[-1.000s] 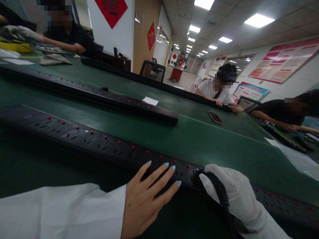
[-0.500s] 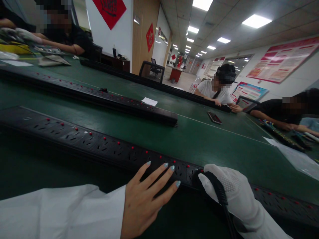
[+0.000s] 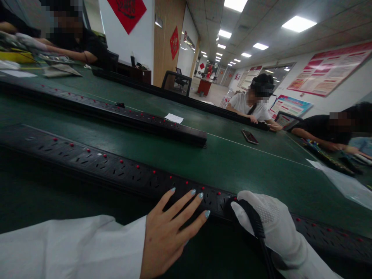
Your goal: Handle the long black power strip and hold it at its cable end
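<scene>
Black power strip [image 3: 110, 168] crosses the green bench [image 3: 247, 162]; the bare left hand [image 3: 168, 232] lies flat, grip released, steadying it, while the gloved right hand [image 3: 276, 228] grasps a black plug [image 3: 250, 217] at lower right

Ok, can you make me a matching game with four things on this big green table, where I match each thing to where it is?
Things:
1. long black power strip with red buttons
2. dark flat phone
3. small white paper slip
4. black plug with cable

Places:
A. lying alone on the green table, near the person in the white shirt
B. in the white-gloved right hand
C. under the fingers of the bare left hand
D. just behind the second black strip

Pairs: 1-C, 2-A, 3-D, 4-B
</scene>
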`<state>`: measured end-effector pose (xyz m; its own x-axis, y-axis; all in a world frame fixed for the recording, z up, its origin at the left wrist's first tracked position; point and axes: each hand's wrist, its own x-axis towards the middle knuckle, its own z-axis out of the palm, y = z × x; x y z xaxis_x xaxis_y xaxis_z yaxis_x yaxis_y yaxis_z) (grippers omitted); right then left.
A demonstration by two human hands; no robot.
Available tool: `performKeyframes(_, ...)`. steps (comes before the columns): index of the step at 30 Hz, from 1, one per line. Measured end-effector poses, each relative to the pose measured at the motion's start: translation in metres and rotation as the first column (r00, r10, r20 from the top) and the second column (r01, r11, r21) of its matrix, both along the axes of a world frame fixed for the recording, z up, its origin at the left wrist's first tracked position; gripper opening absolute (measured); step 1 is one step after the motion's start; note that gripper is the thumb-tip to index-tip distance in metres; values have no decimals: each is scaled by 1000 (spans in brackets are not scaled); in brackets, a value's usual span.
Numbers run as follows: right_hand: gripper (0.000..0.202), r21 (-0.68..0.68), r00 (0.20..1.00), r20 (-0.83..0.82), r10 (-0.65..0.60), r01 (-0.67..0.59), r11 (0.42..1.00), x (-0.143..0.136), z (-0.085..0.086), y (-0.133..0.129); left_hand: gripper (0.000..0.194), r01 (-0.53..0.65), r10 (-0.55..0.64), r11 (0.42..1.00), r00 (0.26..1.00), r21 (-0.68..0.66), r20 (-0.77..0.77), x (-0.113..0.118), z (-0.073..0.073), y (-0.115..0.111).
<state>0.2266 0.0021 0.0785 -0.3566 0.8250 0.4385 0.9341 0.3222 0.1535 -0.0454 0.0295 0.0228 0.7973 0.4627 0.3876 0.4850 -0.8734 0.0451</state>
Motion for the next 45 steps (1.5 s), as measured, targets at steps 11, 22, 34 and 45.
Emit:
performKeyframes(11,26,-2,1000,-10,11,-11,1000,-1,3,-1,62,4,-3,1000,1000,25,-15,-2,3,1)
performKeyframes(22,26,5,1000,8,-3,3,1000,-3,2,0,62,-1,2,999,1000,35,-27,-2,4,1)
performKeyframes(34,26,22,1000,0,7,-7,1000,-1,1,0,60,-7,7,999,1000,46,3,0,2,0)
performKeyframes(45,28,-20,1000,10,-1,2,1000,-1,3,0,62,6,-7,1000,1000,18,9,-1,1,1)
